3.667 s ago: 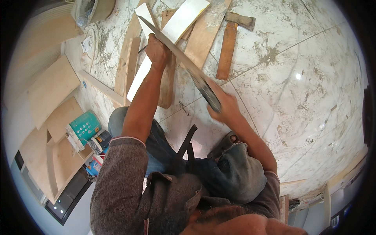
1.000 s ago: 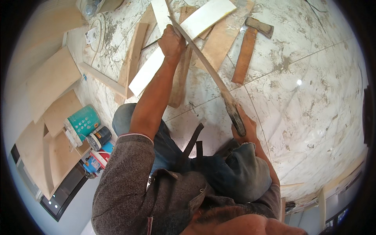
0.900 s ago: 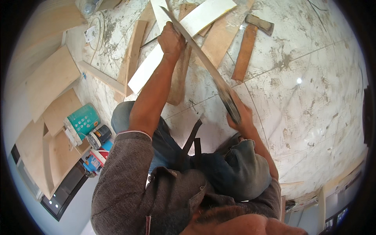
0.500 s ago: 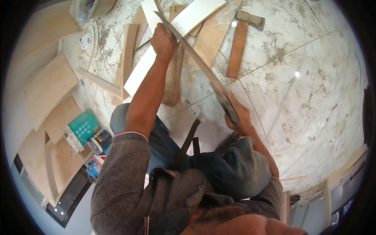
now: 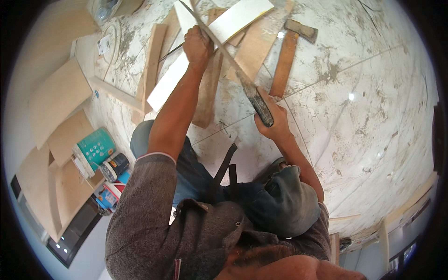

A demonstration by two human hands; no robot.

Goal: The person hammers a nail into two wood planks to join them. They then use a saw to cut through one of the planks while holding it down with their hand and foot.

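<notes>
The right hand (image 5: 276, 122) is wrapped around the dark handle of a saw (image 5: 225, 50), whose blade slants up and left past the left hand (image 5: 198, 46). The left hand is curled over a white board (image 5: 169, 85); what its fingers grip is hidden. Beside lies a brown plank (image 5: 206, 101). Farther right, a wooden-handled, metal-headed tool (image 5: 284, 60) rests on the smudged floor (image 5: 364, 135).

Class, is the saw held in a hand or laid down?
Held: the right hand grips the dark handle of the saw, whose blade slants past the left hand.
</notes>
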